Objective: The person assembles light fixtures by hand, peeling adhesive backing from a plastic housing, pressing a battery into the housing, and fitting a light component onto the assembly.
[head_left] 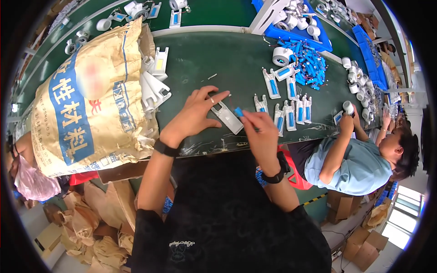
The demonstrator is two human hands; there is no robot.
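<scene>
Two hands work near the close edge of the green tabletop (195,57): the left hand (196,111) is spread, thumb and fingers parted beside one white holder (229,119), while the right hand (261,129) pinches one blue cell (238,111) just above that holder's right side. The holder lies flat, tilted, its forked end away from the person. To the right are about eight filled holders (289,116), each with a blue strip, one white round housing (282,56), and a heap of blue cells (310,63) too many to count. One paper sack (109,68) bounds the left, white parts (152,91) at its mouth. The widest open room stretches from beyond the left hand to the pale far rail (200,30).
</scene>
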